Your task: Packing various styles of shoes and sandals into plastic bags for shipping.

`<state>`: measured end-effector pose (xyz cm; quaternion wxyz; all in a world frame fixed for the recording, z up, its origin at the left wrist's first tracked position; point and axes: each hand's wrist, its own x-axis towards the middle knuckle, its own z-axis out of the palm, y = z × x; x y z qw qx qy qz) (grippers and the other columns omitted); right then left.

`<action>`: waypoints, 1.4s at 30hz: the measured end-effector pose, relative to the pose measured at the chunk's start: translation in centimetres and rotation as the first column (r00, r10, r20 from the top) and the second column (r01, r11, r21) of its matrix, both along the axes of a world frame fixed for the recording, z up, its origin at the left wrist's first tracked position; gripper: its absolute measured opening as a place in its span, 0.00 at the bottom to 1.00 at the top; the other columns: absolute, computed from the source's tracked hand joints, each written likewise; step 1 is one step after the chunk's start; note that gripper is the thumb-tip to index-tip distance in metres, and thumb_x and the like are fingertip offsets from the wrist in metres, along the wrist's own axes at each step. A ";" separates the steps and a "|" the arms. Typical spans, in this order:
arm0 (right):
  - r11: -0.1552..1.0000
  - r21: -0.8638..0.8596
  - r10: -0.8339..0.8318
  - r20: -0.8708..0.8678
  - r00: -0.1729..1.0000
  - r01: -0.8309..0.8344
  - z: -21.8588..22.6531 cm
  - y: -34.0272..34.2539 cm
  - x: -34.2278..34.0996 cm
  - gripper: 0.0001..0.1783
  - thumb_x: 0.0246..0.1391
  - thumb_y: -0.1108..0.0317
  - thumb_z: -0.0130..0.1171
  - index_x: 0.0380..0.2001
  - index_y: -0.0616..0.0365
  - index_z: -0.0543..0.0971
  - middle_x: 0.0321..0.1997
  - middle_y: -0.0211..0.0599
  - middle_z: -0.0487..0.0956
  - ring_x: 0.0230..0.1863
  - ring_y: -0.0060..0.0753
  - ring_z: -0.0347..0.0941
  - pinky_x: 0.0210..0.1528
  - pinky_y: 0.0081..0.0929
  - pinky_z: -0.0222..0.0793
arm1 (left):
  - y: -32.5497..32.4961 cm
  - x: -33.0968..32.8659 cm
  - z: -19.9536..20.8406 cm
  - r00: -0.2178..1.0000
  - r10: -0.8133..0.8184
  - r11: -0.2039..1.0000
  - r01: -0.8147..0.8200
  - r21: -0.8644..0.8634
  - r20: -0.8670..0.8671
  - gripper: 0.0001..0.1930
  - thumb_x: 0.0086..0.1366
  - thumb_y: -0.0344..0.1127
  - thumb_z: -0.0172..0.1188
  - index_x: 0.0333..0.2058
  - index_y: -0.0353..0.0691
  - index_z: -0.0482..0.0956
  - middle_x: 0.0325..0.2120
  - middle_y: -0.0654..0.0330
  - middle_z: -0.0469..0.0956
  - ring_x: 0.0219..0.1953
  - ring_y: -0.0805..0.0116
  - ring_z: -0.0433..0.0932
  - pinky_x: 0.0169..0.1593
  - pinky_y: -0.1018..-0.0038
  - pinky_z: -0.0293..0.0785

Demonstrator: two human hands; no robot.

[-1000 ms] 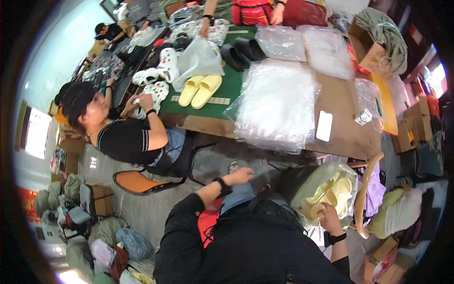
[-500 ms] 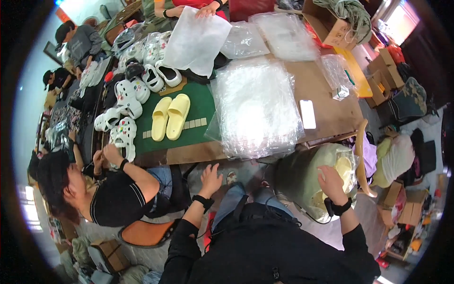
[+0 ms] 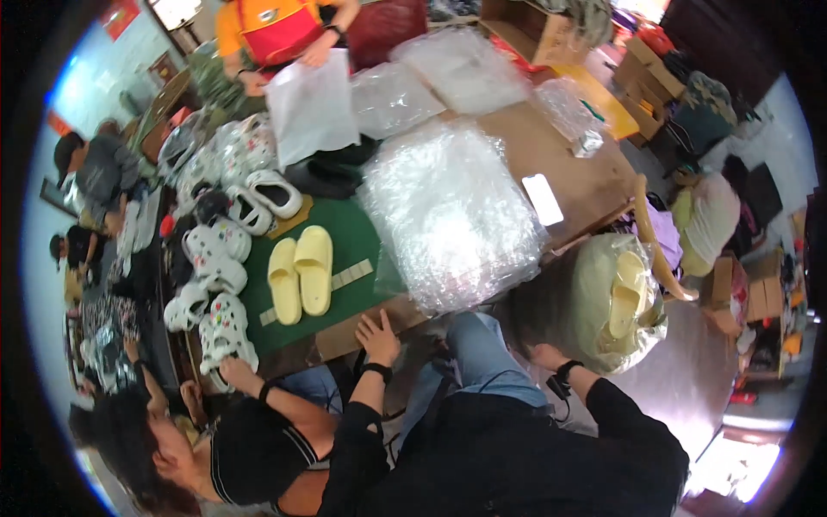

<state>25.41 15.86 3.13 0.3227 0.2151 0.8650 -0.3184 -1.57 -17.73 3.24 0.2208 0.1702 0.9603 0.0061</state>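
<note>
My left hand (image 3: 377, 339) is open, its fingers spread at the front edge of the brown table (image 3: 579, 158). Beside my right thigh, below the table edge, is my right hand (image 3: 549, 355); its fingers are partly hidden and I cannot make out a grip. A pair of pale yellow slide sandals (image 3: 314, 269) lies on a green mat (image 3: 349, 231), beyond my left hand. To their right is a thick stack of clear plastic bags (image 3: 452, 207). A clear bag (image 3: 594, 293) with a yellow slide sandal (image 3: 627, 297) in it stands right of my right hand.
White clogs (image 3: 226, 332) crowd the table's left side, where a person in black (image 3: 258, 448) sits close to my left arm. Across the table another person holds a white sheet (image 3: 314, 112). A phone (image 3: 542, 199) lies at right; a curved wooden chair rail (image 3: 652, 233) juts up nearby.
My view has turned. My left hand has reached forward to the table edge. My right hand has moved away from the bagged sandal, down toward my thigh. The seated person's hand now touches a clog.
</note>
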 end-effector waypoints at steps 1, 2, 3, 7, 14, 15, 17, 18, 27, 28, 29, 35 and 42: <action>0.999 0.011 -0.043 0.008 0.999 0.043 -3.3 -0.3 1.3 0.15 0.51 0.63 0.45 0.35 0.61 0.76 0.37 0.47 0.77 0.40 0.51 0.73 0.40 0.42 0.69 | 0.2 0.3 0.2 1.000 -0.014 1.000 0.014 0.008 -0.011 0.42 0.53 0.43 0.56 0.64 0.45 0.43 0.60 0.30 0.41 0.61 0.30 0.44 0.61 0.44 0.39; 0.994 0.107 0.014 0.051 0.999 -0.020 -7.2 -0.2 3.1 0.15 0.51 0.62 0.46 0.35 0.60 0.76 0.37 0.46 0.78 0.40 0.50 0.73 0.40 0.42 0.68 | 1.1 0.4 0.5 0.999 -0.042 0.999 0.042 0.023 -0.017 0.43 0.54 0.42 0.56 0.64 0.44 0.42 0.60 0.29 0.41 0.60 0.29 0.44 0.61 0.45 0.40; 0.977 0.181 0.099 0.097 0.990 -0.115 -9.5 -0.3 3.7 0.16 0.50 0.61 0.47 0.35 0.59 0.76 0.37 0.46 0.78 0.41 0.49 0.73 0.41 0.42 0.68 | 0.3 0.3 0.3 0.998 -0.059 0.998 0.059 0.019 -0.022 0.44 0.53 0.42 0.57 0.64 0.43 0.42 0.60 0.29 0.40 0.60 0.28 0.44 0.60 0.46 0.44; 0.970 0.207 -0.157 0.134 0.978 0.128 -11.7 -4.0 5.2 0.17 0.50 0.58 0.47 0.39 0.56 0.74 0.40 0.43 0.77 0.45 0.46 0.71 0.43 0.40 0.67 | -1.6 -0.1 0.9 0.995 -0.103 0.995 0.103 0.015 0.001 0.46 0.51 0.41 0.60 0.63 0.41 0.42 0.58 0.27 0.41 0.59 0.25 0.46 0.59 0.47 0.51; 0.772 0.238 -0.633 0.202 0.747 0.590 -14.9 -8.7 4.0 0.22 0.50 0.53 0.46 0.48 0.48 0.68 0.47 0.38 0.74 0.53 0.42 0.67 0.50 0.37 0.64 | -1.9 -0.9 0.8 0.967 -0.249 0.967 0.251 -0.037 0.058 0.47 0.50 0.42 0.61 0.63 0.37 0.41 0.57 0.24 0.43 0.57 0.24 0.49 0.59 0.51 0.53; 0.727 0.245 -0.686 0.218 0.695 0.641 -15.2 -9.2 3.8 0.23 0.50 0.52 0.46 0.49 0.47 0.67 0.49 0.37 0.74 0.54 0.41 0.66 0.51 0.36 0.64 | -2.0 -1.0 0.7 0.968 -0.244 0.970 0.244 -0.008 0.055 0.47 0.50 0.42 0.61 0.63 0.37 0.41 0.56 0.24 0.43 0.56 0.23 0.49 0.59 0.51 0.53; 0.632 0.267 -0.775 0.243 0.584 0.728 -15.3 -10.3 4.3 0.25 0.50 0.51 0.46 0.52 0.44 0.66 0.51 0.35 0.73 0.56 0.39 0.65 0.53 0.35 0.63 | -2.2 -1.1 0.7 0.967 -0.248 0.969 0.248 0.011 0.059 0.47 0.50 0.41 0.61 0.63 0.37 0.41 0.56 0.23 0.43 0.56 0.23 0.50 0.59 0.51 0.52; 0.582 0.282 -0.812 0.251 0.527 0.763 -15.2 -10.6 4.3 0.26 0.50 0.50 0.46 0.53 0.43 0.65 0.52 0.34 0.73 0.57 0.39 0.64 0.54 0.35 0.62 | -2.2 -1.1 0.8 0.969 -0.238 0.971 0.237 0.018 0.065 0.47 0.50 0.41 0.60 0.63 0.37 0.41 0.56 0.23 0.42 0.56 0.23 0.50 0.59 0.51 0.53; 0.734 0.238 -0.655 0.492 0.573 0.636 -14.8 -10.1 5.2 0.35 0.51 0.41 0.42 0.62 0.35 0.54 0.62 0.36 0.63 0.63 0.37 0.57 0.64 0.46 0.46 | -1.7 -1.3 2.1 0.966 -0.223 0.973 0.228 -0.024 0.135 0.48 0.53 0.40 0.60 0.63 0.39 0.35 0.57 0.22 0.39 0.57 0.22 0.48 0.59 0.50 0.52; 0.758 0.236 -0.633 0.495 0.596 0.608 -15.3 -10.2 5.1 0.36 0.51 0.41 0.42 0.63 0.35 0.53 0.63 0.36 0.62 0.64 0.37 0.57 0.64 0.46 0.46 | -2.0 -1.4 1.9 0.963 -0.236 0.970 0.241 -0.029 0.129 0.49 0.53 0.40 0.60 0.63 0.39 0.34 0.57 0.22 0.39 0.57 0.22 0.48 0.60 0.50 0.52; 0.777 0.241 -0.613 0.502 0.611 0.582 -15.8 -10.2 5.6 0.36 0.51 0.40 0.41 0.63 0.35 0.52 0.63 0.36 0.62 0.64 0.37 0.57 0.64 0.46 0.46 | -1.8 -1.4 1.9 0.962 -0.238 0.970 0.243 -0.022 0.132 0.49 0.53 0.40 0.60 0.63 0.39 0.34 0.57 0.22 0.39 0.57 0.22 0.48 0.60 0.50 0.52; 0.747 0.304 -0.665 0.377 0.645 0.592 -17.0 -12.1 6.6 0.33 0.53 0.41 0.38 0.61 0.38 0.59 0.62 0.35 0.63 0.62 0.39 0.59 0.61 0.47 0.49 | -2.4 -0.8 1.4 0.963 -0.271 0.963 0.271 0.012 0.004 0.46 0.48 0.37 0.60 0.63 0.38 0.42 0.56 0.24 0.44 0.56 0.26 0.53 0.59 0.53 0.55; 0.819 0.274 -0.572 0.458 0.681 0.503 -17.2 -12.5 8.5 0.29 0.54 0.45 0.37 0.58 0.42 0.64 0.59 0.37 0.66 0.60 0.39 0.60 0.58 0.47 0.53 | -1.5 -0.7 2.0 0.974 -0.223 0.975 0.223 0.001 0.029 0.46 0.48 0.35 0.60 0.63 0.40 0.43 0.57 0.26 0.45 0.55 0.26 0.54 0.58 0.54 0.58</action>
